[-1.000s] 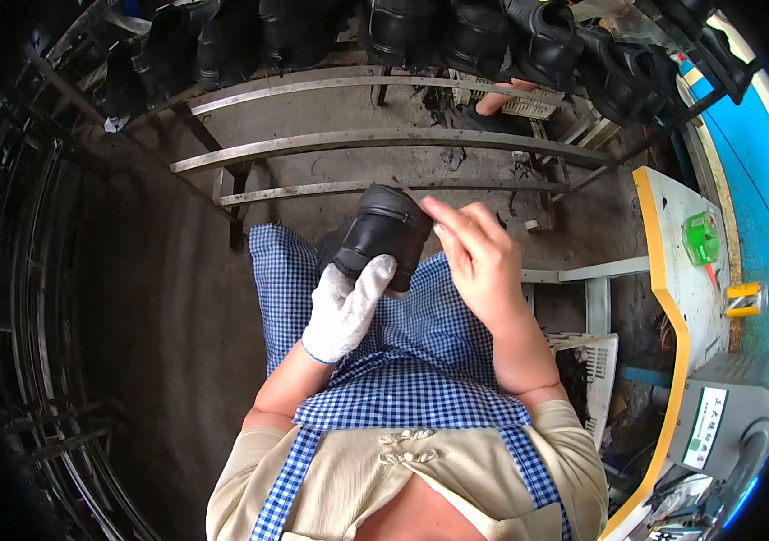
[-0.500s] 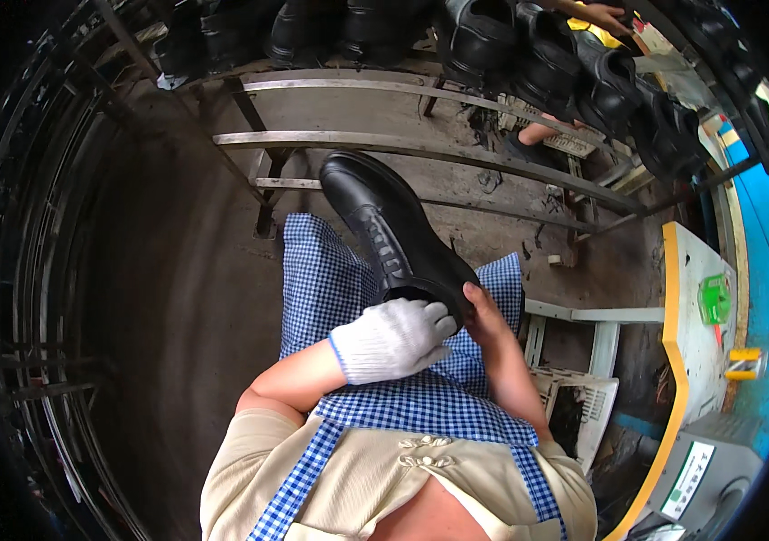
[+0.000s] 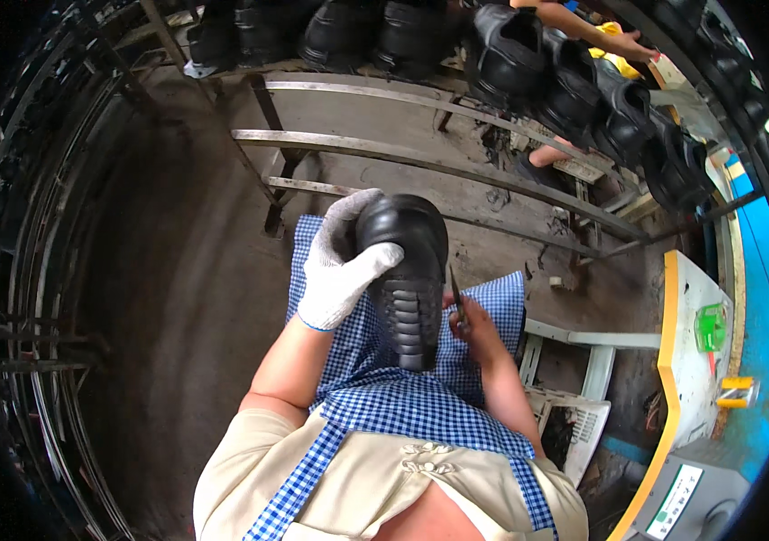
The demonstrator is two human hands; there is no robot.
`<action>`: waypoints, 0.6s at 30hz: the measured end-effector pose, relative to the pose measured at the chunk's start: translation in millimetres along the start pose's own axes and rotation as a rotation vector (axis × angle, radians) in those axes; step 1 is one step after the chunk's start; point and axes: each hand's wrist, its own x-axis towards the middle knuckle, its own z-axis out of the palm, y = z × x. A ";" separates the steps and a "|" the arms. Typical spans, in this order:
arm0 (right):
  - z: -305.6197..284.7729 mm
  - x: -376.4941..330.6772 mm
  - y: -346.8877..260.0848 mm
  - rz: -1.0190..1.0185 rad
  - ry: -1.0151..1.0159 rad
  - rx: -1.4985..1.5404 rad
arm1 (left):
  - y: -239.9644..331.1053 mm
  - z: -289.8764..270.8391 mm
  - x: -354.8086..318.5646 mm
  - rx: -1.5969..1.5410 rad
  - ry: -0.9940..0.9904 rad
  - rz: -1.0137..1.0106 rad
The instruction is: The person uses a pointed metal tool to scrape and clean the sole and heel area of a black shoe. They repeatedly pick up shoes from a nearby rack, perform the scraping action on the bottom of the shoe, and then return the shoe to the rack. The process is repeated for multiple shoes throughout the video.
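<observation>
Head view, left to right. Our left hand (image 3: 341,266), white glove, clamps toe of black shoe (image 3: 407,279), sole turned up toward us, likely to expose sole edge. Shoe rests over checked apron (image 3: 402,406) on lap, heel nearest body. Our right hand (image 3: 474,325), bare, pinches small thin tool (image 3: 456,293) right beside shoe's edge. Beyond grip: metal rails (image 3: 384,153), row of black shoes (image 3: 529,63).

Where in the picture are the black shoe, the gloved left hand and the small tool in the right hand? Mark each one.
black shoe (image 3: 411,288), head view, on its laced upper.
left hand (image 3: 337,266), head view, on the back of the white glove.
small tool (image 3: 456,293), head view, on its thin blade above the right hand (image 3: 476,326).
</observation>
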 end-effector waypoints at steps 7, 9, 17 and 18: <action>8.6 -12.3 -69.1 -0.604 0.123 -0.456 | 7.4 4.1 -4.0 0.281 -0.284 0.102; 5.6 -12.7 -60.4 -0.696 0.138 -0.452 | 7.5 9.1 -2.4 0.349 -0.174 0.155; 19.0 -66.7 -66.0 -0.659 0.107 -1.097 | -27.4 -20.8 42.9 -0.736 0.104 -0.315; 22.6 -65.5 -67.6 -0.769 0.137 -1.043 | -23.4 -12.5 46.2 -0.829 -0.091 -0.371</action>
